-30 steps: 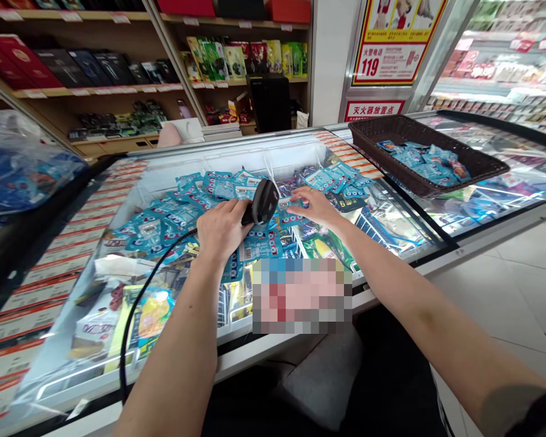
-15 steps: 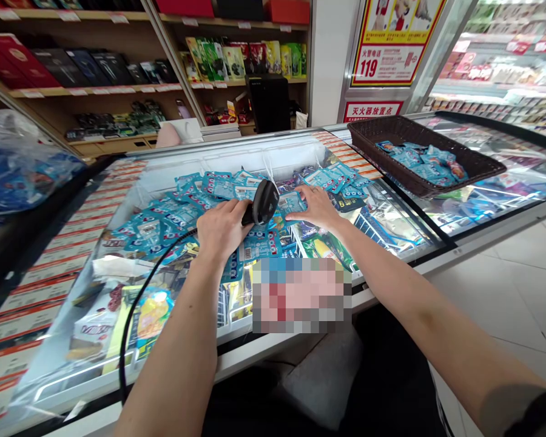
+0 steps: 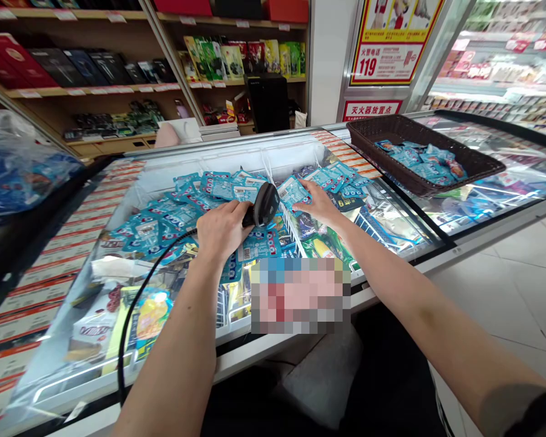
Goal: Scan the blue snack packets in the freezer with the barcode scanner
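Observation:
My left hand (image 3: 222,229) is closed round the handle of a black corded barcode scanner (image 3: 264,204), whose head points at a blue packet. My right hand (image 3: 317,203) grips that blue snack packet (image 3: 291,189) and holds it tilted up beside the scanner head, barcode side showing. Both hands are over the open chest freezer (image 3: 236,159), above a heap of blue packets (image 3: 173,212).
A dark wicker basket (image 3: 464,162) holding several blue packets sits on the glass lid at right. A clear bag of blue packets (image 3: 18,164) lies at far left. The scanner cable (image 3: 131,315) runs down toward me. Shelves of goods stand behind the freezer.
My right hand moved from lying flat on the packets to lifting one blue packet up toward the scanner head. My left hand and the scanner stayed nearly still.

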`<state>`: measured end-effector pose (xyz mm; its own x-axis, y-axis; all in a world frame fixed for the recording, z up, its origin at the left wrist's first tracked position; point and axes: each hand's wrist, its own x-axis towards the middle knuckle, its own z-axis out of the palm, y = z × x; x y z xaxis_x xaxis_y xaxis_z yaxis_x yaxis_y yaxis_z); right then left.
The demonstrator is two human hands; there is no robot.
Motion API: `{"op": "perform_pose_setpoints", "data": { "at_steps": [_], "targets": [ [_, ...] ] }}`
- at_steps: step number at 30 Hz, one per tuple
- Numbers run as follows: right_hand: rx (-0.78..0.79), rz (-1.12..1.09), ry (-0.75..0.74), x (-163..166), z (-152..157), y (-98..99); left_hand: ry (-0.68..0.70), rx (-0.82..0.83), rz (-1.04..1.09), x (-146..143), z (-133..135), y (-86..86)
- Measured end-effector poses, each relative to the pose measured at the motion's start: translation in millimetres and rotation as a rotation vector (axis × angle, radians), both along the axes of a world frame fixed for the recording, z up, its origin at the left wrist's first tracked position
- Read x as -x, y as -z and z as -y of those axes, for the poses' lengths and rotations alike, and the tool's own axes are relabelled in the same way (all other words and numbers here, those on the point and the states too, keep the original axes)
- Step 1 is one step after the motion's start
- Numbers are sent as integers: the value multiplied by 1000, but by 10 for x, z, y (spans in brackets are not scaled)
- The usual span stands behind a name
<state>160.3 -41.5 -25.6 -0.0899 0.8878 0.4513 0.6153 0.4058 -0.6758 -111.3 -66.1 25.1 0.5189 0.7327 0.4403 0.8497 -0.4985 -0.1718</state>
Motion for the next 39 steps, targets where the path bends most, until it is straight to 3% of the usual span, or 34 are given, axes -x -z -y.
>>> {"op": "perform_pose_setpoints", "data": {
  "at_steps": [9, 32, 35, 39],
  "targets": [
    [-43, 9, 62, 6, 18, 1, -4, 64, 24, -32, 39, -74],
    [-91, 37, 49, 26, 55, -19, 29, 62, -40, -30, 19, -51],
    [-61, 35, 149, 27, 68, -40, 1, 20, -15, -13, 23, -49],
    [-21, 23, 397, 26, 92, -85, -60, -14, 29, 30, 11, -45]
  ]
}}
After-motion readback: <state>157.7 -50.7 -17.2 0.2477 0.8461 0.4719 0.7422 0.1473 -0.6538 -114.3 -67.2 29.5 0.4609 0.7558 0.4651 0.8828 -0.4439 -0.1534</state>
